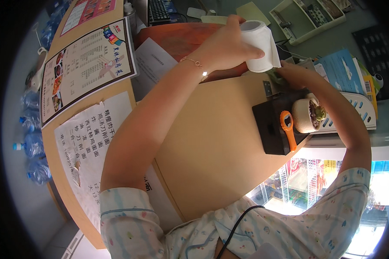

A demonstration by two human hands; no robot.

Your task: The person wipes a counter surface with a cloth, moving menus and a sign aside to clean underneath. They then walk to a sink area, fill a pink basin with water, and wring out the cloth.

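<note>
My left hand [228, 45], with a thin bracelet at its wrist, grips a white paper roll [262, 48] near the top middle. The roll's open core faces up, and a loose end hangs on its right side. My right hand [290, 73] is just right of the roll, beside green leaves [275, 77]; its fingertips are partly hidden, so whether it holds the roll's loose end is unclear. Below it, a black box [269, 126] carries an orange opener [288, 129] and a small potted succulent [306, 115].
Laminated menu [90, 69] and creased paper sheet [84, 139] lie at left. A reddish-orange surface [178, 35] is behind the wooden desk [214, 139]. A pale organizer tray [306, 19] stands top right, a white perforated basket [353, 110] at right, and a lit display fridge [301, 181] lower right.
</note>
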